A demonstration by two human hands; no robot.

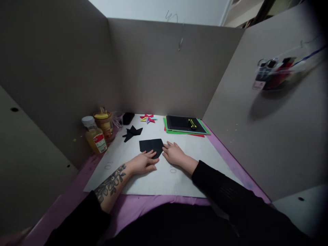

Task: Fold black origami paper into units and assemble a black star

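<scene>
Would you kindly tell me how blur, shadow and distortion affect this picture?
Head view: the hanging pouch is blurred, its soft shadow on the right panel; the black paper looks crisper; top right corner dark, edges look stretched.

A piece of black paper (150, 145) lies flat on a larger white sheet (169, 186). Its upper edge is straight, its upper left corner square and its right side angled; part of the lower edge is hidden.
</scene>
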